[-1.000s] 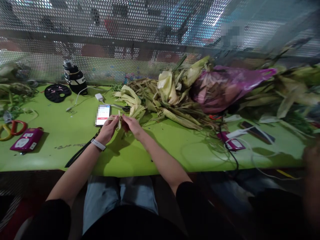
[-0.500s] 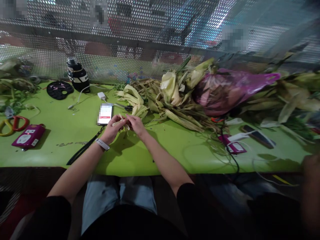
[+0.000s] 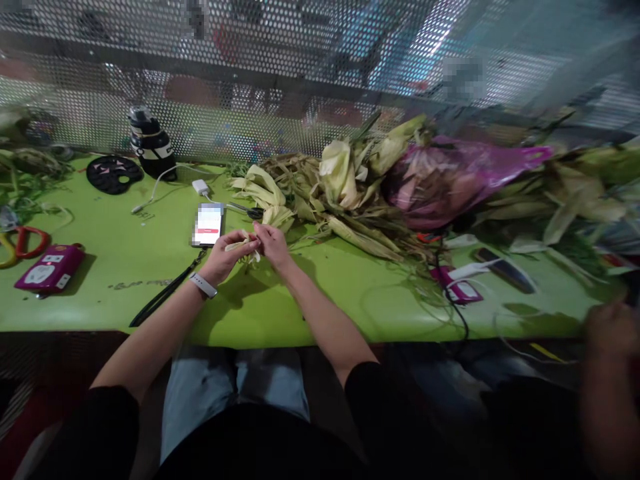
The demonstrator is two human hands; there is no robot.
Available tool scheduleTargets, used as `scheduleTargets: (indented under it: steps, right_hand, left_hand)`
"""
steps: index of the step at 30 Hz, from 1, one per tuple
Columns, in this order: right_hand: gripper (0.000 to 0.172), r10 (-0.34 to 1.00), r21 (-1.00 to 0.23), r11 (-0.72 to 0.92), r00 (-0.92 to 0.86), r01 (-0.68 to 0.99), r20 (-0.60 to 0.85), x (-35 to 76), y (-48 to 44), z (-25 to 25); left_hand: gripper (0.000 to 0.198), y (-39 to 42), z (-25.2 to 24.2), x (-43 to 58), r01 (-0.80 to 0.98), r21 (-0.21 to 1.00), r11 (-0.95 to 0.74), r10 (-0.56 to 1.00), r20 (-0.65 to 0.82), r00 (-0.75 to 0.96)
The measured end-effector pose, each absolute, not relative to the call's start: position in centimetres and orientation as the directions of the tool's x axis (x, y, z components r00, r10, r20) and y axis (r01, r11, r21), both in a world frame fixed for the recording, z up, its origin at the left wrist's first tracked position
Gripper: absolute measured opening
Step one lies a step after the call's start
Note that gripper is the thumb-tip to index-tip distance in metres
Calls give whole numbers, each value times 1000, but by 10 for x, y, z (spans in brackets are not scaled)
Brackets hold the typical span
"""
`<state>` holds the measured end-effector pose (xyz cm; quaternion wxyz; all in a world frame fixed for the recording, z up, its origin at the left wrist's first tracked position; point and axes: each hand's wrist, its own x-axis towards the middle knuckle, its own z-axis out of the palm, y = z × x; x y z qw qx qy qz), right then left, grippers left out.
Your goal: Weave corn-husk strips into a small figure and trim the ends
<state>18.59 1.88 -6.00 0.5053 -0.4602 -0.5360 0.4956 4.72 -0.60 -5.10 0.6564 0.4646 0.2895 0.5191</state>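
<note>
My left hand (image 3: pixel 227 253) is closed around a small bundle of pale corn husk strips (image 3: pixel 240 245), held above the green table. My right hand (image 3: pixel 273 245) pinches the same bundle from the other side, its fingertips meeting those of the left. Fingers cover most of what is held. Just behind my left hand lies a lit phone (image 3: pixel 207 225) with a black wrist strap (image 3: pixel 167 291). A heap of dried corn husks (image 3: pixel 310 190) spreads beyond my right hand, with dark-handled scissors (image 3: pixel 254 212) at its near left edge.
A pink plastic bag (image 3: pixel 435 183) rests among the husks. To the left are a black bottle (image 3: pixel 153 147), a black palette-shaped piece (image 3: pixel 114 175), a purple box (image 3: pixel 50 268) and red-handled scissors (image 3: pixel 33 241). Cables, another phone (image 3: pixel 505 270) and a person's arm (image 3: pixel 610 373) are at right.
The whole view has shifted slightly, so things on the table sit a little further left. Both hands stay together on the husk strips, and the neighbouring person's arm shows more at right.
</note>
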Motion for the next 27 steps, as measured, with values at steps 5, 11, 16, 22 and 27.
scheduleTargets:
  steps: [5, 11, 16, 22, 27]
  right_hand:
    - [47, 997, -996, 72, -21, -54, 73, 199, 29, -55]
    - [58, 968, -997, 58, -240, -49, 68, 211, 27, -42]
    - [49, 941, -997, 72, -328, -32, 79, 206, 23, -42]
    - [41, 931, -993, 115, -345, -35, 120, 204, 23, -46]
    - [39, 963, -986, 167, -213, 1, 163, 198, 18, -43]
  left_hand:
    - [34, -9, -44, 45, -416, 907, 70, 956, 58, 288]
    - [28, -8, -40, 41, -349, 906, 241, 874, -46, 483]
    - [18, -9, -35, 44, -384, 856, 346, 886, -164, 433]
    - [18, -6, -40, 44, -322, 891, 319, 910, -193, 367]
    - [21, -2, -48, 41, -275, 930, 245, 908, -120, 402]
